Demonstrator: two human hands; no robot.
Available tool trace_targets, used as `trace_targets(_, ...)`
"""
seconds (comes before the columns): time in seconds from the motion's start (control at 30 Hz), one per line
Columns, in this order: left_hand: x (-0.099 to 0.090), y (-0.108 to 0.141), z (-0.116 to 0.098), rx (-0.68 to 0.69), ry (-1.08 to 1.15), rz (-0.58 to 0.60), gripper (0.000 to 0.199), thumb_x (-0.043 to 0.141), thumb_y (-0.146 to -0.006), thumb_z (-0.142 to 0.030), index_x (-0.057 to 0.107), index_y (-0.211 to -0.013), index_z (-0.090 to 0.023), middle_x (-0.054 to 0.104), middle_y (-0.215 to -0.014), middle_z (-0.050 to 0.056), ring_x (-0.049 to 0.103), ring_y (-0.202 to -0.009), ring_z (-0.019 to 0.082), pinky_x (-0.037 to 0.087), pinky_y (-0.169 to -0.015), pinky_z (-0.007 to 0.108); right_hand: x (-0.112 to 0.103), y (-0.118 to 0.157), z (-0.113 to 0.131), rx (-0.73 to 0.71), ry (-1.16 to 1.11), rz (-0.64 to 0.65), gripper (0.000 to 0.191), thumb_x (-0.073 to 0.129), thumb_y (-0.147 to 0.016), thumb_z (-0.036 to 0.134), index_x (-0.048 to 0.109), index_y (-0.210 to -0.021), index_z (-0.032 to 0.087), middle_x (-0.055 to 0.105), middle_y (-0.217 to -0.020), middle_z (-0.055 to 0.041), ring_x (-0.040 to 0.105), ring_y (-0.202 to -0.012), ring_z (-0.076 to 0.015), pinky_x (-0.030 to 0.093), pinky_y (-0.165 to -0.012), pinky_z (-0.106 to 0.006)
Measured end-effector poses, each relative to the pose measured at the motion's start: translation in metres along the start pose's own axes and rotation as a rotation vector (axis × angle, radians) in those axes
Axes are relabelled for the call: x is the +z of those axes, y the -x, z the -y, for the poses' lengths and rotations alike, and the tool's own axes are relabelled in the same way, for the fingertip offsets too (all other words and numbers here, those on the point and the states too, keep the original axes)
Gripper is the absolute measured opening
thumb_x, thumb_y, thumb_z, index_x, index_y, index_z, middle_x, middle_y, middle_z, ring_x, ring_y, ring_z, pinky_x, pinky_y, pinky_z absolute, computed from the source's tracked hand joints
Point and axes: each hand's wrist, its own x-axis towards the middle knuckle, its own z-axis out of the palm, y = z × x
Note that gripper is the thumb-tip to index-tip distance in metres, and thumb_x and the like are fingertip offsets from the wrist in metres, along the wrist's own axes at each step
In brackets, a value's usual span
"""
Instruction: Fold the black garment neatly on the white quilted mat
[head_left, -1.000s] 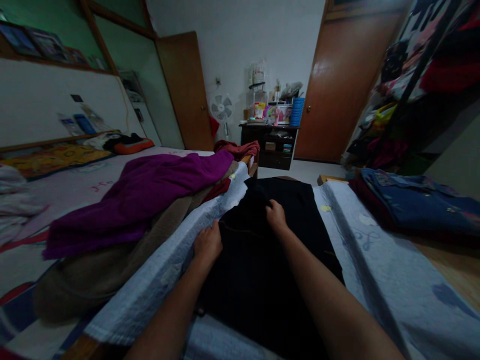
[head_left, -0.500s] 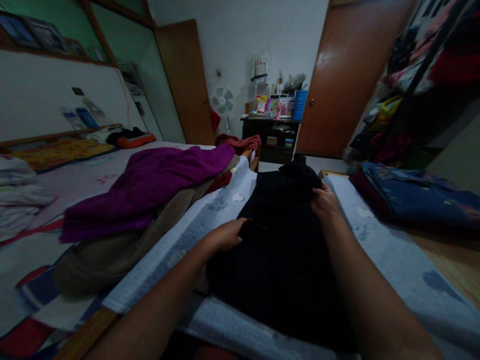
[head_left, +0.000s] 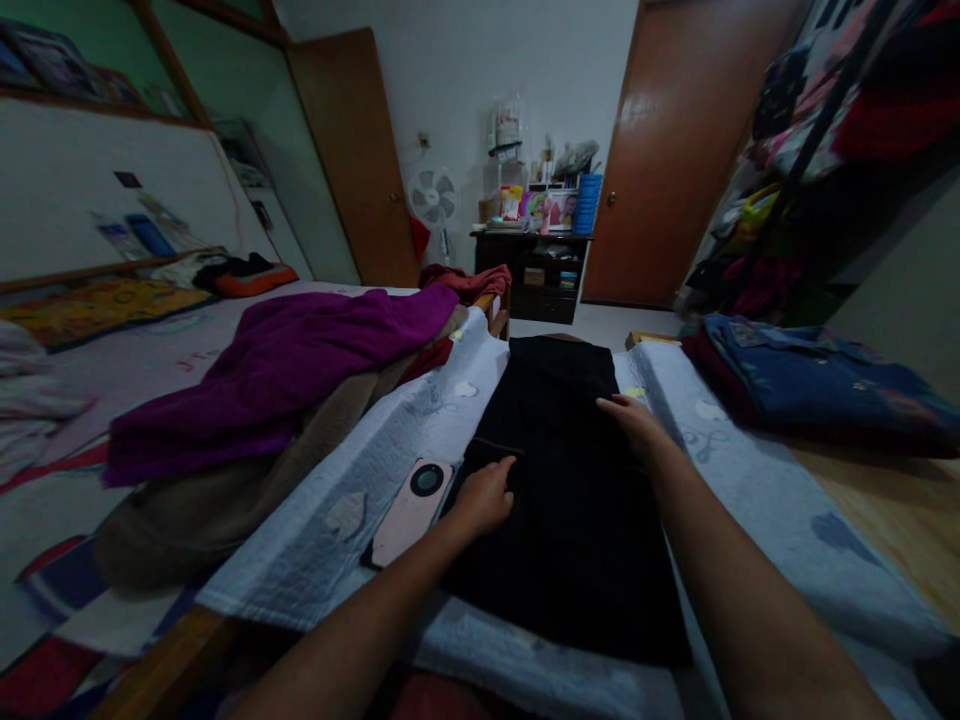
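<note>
A black garment (head_left: pixel 570 520) lies spread fairly flat over a pale blue patterned cloth (head_left: pixel 442 400). My left hand (head_left: pixel 484 498) rests on its left part, index finger stretched out along a seam or edge, holding nothing. At the right edge of the garment, my right hand (head_left: pixel 637 425) touches the fabric with its fingers extended. Just left of the garment lies a pink smartphone (head_left: pixel 401 520) with a round black camera ring, partly behind my left forearm.
On the bed to the left are a purple garment (head_left: pixel 300 370) and a brown one (head_left: pixel 315 430). Folded denim clothing (head_left: pixel 810 370) is stacked on the right. Beyond stand a dark cabinet (head_left: pixel 525 290), a white fan (head_left: pixel 433 197) and a wooden door (head_left: pixel 660 160).
The bunched far end of the black garment now lies flat. Both hands have let go of the fabric and rest on it. The pink smartphone, covered before, has come into view.
</note>
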Motion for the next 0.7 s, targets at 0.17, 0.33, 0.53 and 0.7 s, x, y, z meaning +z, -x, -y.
trace_targets(0.17, -0.007, 0.0, -0.001, -0.015, 0.091, -0.022, 0.056, 0.051, -0.074, -0.013, 0.048, -0.13, -0.02, 0.066, -0.101, 0.004, 0.061, -0.094, 0.018, 0.044, -0.085, 0.026, 0.009, -0.006, 0.009, -0.076, 0.207, 0.055, 0.023, 0.073, -0.048, 0.016, 0.062, -0.067, 0.019, 0.059, -0.059, 0.0039, 0.054, -0.062, -0.0145, 0.042, -0.06, -0.025)
trace_targets(0.33, -0.022, -0.005, -0.008, -0.062, 0.292, -0.07, 0.053, 0.053, -0.076, -0.015, 0.049, -0.128, -0.02, 0.064, -0.086, -0.001, 0.061, -0.079, 0.014, 0.045, -0.072, 0.023, 0.005, -0.009, 0.027, -0.183, 0.079, 0.025, 0.026, 0.063, -0.065, 0.03, 0.063, -0.088, 0.019, 0.064, -0.073, 0.0035, 0.056, -0.068, -0.0127, 0.045, -0.065, -0.025)
trace_targets(0.53, -0.015, -0.006, -0.028, -0.117, 0.312, -0.124, 0.053, 0.052, -0.077, -0.015, 0.046, -0.13, -0.02, 0.064, -0.087, -0.002, 0.06, -0.081, 0.013, 0.045, -0.073, 0.022, -0.026, -0.011, 0.037, -0.212, -0.414, -0.183, 0.032, 0.068, -0.062, 0.024, 0.059, -0.093, 0.022, 0.065, -0.081, 0.0037, 0.058, -0.069, -0.0103, 0.049, -0.064, -0.026)
trace_targets(0.7, 0.015, -0.003, -0.03, -0.054, 0.138, -0.042, 0.058, 0.051, -0.079, -0.017, 0.041, -0.136, -0.015, 0.064, -0.103, 0.006, 0.059, -0.097, 0.018, 0.044, -0.085, 0.027, -0.046, -0.009, 0.01, -0.017, -0.442, -0.316, 0.026, 0.062, -0.064, 0.013, 0.056, -0.088, 0.022, 0.065, -0.08, 0.0049, 0.061, -0.068, -0.0104, 0.053, -0.06, -0.024)
